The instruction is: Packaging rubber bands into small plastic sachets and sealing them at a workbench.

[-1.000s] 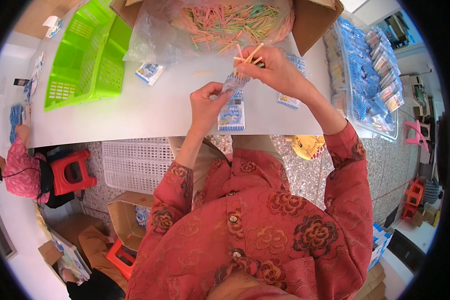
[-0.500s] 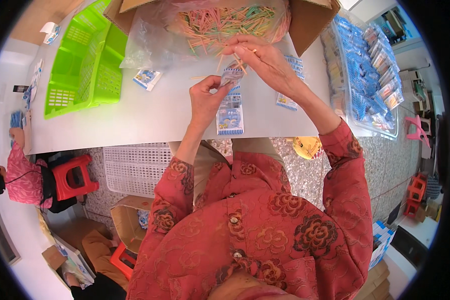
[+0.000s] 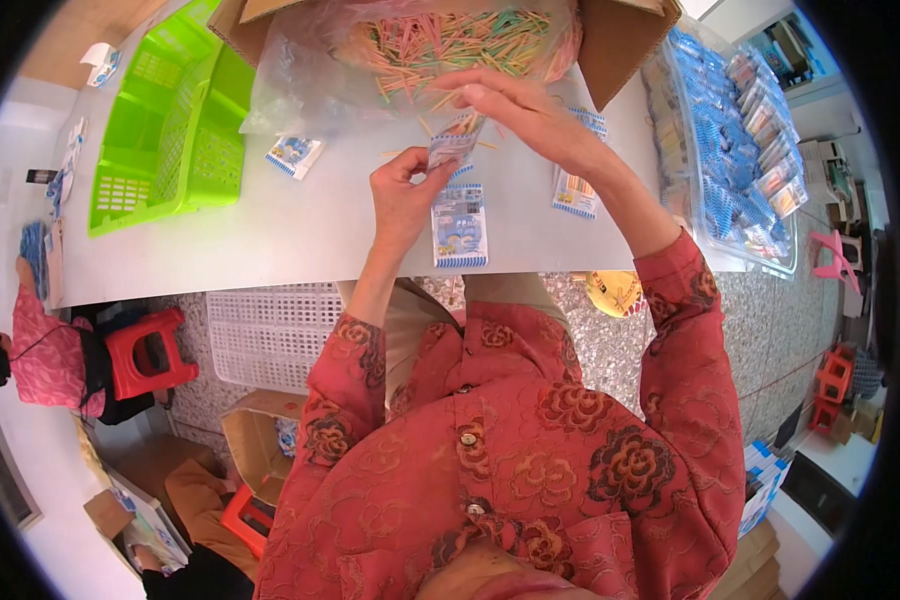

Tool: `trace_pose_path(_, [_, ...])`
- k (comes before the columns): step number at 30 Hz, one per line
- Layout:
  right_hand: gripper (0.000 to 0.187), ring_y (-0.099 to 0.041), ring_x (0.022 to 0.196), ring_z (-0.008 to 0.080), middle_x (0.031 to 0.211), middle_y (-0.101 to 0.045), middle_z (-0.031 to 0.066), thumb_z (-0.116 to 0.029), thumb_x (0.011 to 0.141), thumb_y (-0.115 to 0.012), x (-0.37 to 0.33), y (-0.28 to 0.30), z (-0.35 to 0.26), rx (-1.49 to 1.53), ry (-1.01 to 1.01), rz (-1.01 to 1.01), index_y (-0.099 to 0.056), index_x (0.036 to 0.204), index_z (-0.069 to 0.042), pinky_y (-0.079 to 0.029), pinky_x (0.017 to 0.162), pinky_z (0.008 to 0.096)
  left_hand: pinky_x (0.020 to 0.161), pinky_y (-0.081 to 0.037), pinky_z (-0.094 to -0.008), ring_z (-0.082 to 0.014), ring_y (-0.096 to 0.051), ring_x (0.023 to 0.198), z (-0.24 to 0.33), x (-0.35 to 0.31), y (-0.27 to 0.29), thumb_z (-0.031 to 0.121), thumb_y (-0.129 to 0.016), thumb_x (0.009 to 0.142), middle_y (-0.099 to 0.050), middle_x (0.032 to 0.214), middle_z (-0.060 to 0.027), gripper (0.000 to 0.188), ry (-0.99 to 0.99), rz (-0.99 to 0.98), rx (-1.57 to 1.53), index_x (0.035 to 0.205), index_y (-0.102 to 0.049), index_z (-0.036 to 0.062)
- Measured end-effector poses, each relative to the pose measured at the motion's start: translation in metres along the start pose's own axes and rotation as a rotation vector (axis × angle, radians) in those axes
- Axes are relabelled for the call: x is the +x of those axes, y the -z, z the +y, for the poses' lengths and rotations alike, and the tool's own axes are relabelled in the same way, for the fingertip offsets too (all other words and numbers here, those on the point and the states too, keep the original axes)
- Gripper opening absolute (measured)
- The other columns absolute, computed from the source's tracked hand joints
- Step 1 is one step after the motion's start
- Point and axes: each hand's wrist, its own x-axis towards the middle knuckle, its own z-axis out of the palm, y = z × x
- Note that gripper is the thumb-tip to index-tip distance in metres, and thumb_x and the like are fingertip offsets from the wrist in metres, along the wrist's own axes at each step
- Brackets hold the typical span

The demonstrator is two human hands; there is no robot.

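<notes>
My left hand pinches a small blue-and-white clear packet near the front of the box. Thin coloured sticks stand in the packet's upper end. Just above it is my right hand, its fingers stretched out toward the loose sticks; its fingertips partly overlap the pile. A heap of pink, green, yellow and orange sticks lies in a clear plastic bag inside a cardboard box. Below my left hand, a flat blue-and-white packet rests on the table.
Another packet lies left, and one right under my forearm. A green basket stands at left. The clear bin at right is full of packets. A co-worker is at far left, near a red stool.
My right hand has let go of the sticks it held above the packet and moved slightly up and left. The packet has tilted and shifted left with my left hand.
</notes>
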Motion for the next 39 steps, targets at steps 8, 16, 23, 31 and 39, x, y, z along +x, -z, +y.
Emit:
trace_pose_path(8, [0.031,-0.058,0.086,0.0158,0.095,-0.062,0.0026,-0.022,0.092,-0.053,0.003,0.01,0.039,-0.035,-0.003,0.078,-0.059,0.115,-0.003,-0.047,0.078,0.0286,0.064,-0.044,-0.0196,-0.0037,-0.054,0.07,0.003,-0.015,0.026,0.004,-0.071,0.077,-0.066,0.076,-0.0001,0.012,0.017,0.111,-0.105,0.087,-0.067,-0.0022])
trace_pose_path(16, [0.012,-0.062,0.082,0.0337,0.088,-0.065,0.0138,-0.013,0.075,-0.061,0.006,-0.019,0.105,-0.985,-0.02,0.017,-0.062,0.083,-0.003,-0.05,0.072,0.0426,0.076,-0.047,-0.0211,-0.0065,-0.057,0.082,0.009,-0.034,0.061,0.001,-0.069,0.079,-0.066,0.097,-0.0045,0.032,0.063,0.198,-0.084,0.11,-0.063,-0.004])
trace_pose_path(23, [0.012,-0.062,0.079,0.0339,0.076,-0.065,0.0137,-0.012,0.072,-0.057,0.034,-0.043,0.099,-0.812,-0.091,0.004,-0.062,0.074,-0.002,-0.05,0.069,0.0435,0.073,-0.046,-0.0202,-0.0056,-0.057,0.08,0.001,-0.041,0.07,0.001,-0.069,0.079,-0.066,0.092,-0.0029,0.028,0.074,0.228,-0.099,0.106,-0.065,-0.0035])
trace_pose_path(31, [0.017,-0.063,0.079,0.0344,0.075,-0.064,0.0172,-0.018,0.074,-0.059,0.067,-0.067,0.103,-0.969,-0.112,0.147,-0.064,0.071,-0.002,-0.05,0.071,0.0433,0.066,-0.042,-0.0186,-0.0036,-0.053,0.073,0.002,-0.045,0.073,0.003,-0.07,0.078,-0.065,0.082,-0.0003,0.018,0.051,0.272,-0.12,0.095,-0.067,-0.0028])
trace_pose_path(39, [0.023,-0.063,0.084,0.0364,0.084,-0.064,0.0219,-0.019,0.076,-0.061,0.072,-0.089,0.092,-0.791,-0.033,-0.085,-0.064,0.082,0.003,-0.051,0.075,0.0441,0.064,-0.043,-0.0186,-0.0029,-0.053,0.071,-0.003,-0.048,0.079,0.003,-0.07,0.078,-0.065,0.082,0.0009,0.02,0.028,0.283,-0.091,0.097,-0.067,-0.0017])
